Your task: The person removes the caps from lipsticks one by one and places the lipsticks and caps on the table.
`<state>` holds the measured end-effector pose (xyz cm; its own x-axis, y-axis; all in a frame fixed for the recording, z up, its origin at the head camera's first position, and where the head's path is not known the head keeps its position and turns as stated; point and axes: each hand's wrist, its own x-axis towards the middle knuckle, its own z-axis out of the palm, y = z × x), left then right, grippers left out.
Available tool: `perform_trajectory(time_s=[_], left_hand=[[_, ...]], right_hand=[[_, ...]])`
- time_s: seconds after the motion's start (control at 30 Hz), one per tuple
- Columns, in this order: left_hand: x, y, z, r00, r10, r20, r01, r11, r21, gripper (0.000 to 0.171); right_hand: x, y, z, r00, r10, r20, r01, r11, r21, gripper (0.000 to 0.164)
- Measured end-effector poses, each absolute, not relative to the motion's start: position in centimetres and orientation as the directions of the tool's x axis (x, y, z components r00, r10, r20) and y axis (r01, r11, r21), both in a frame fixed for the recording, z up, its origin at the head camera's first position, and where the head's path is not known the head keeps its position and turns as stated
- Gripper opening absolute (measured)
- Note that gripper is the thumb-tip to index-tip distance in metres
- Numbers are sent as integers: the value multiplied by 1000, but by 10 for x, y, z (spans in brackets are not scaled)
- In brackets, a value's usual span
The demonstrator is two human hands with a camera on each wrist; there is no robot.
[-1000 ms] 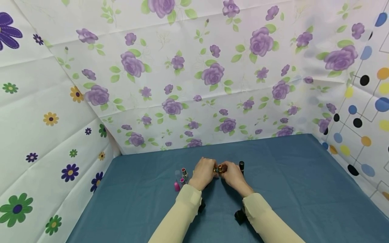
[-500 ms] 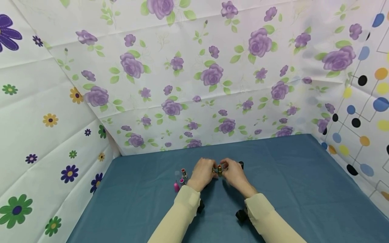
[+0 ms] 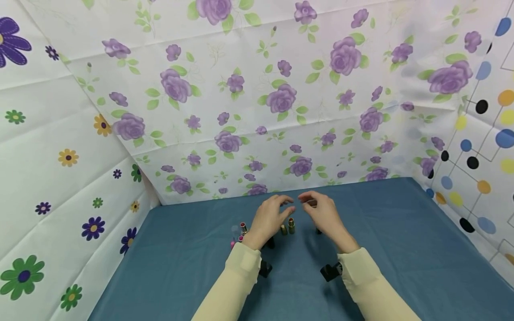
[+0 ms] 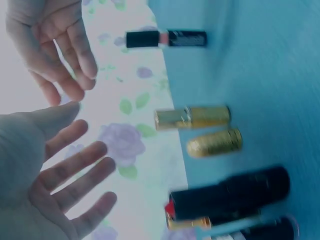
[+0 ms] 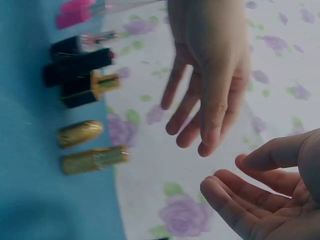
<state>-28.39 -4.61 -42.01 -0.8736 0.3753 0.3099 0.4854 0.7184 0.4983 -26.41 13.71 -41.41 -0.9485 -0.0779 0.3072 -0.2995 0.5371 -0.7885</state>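
Observation:
Both hands hover over the blue tabletop with loosely bent fingers and nothing in them. My left hand (image 3: 270,219) is just left of a gold lipstick (image 3: 291,226) and its bullet-shaped gold cap (image 3: 283,229), which stand upright side by side. Raised to the right of them is my right hand (image 3: 326,217). In the left wrist view, the gold lipstick (image 4: 200,117) shows beside the cap (image 4: 215,143), both apart from the fingers. The right wrist view has the fingertips of my left hand (image 5: 215,75) and right hand (image 5: 265,195) facing each other.
Several more lipsticks stand left of the gold pair, among them a black tube with a red tip (image 5: 77,67) and a bright pink piece (image 5: 75,14). A black tube with a pinkish band (image 4: 187,39) stands to the right. Floral cloth (image 3: 225,111) hangs behind the table (image 3: 385,245).
Both hands have let go of the gold pieces and risen. The right hand has also moved right, and the gold lipstick and cap now stand uncovered between them.

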Motion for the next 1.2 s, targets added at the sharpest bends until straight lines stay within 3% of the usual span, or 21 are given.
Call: perform_trajectory(time_s=[0.27, 0.73, 0.97, 1.2], left_hand=[[-282, -33, -414, -881, 327, 341, 472, 578, 666, 29], [-283, -13, -430, -884, 356, 304, 453, 491, 744, 38], [-285, -6, -442, -870, 394, 297, 462, 439, 771, 44], [-283, 2, -449, -852, 431, 297, 481, 420, 770, 47]], right_hand=[[-259, 160, -388, -947, -46, 319, -297, 509, -808, 25], [-260, 184, -390, -944, 16, 330, -273, 525, -806, 28], [-263, 197, -406, -962, 67, 265, -193, 521, -831, 35], [-266, 204, -428, -993, 0, 121, -104, 499, -860, 41]])
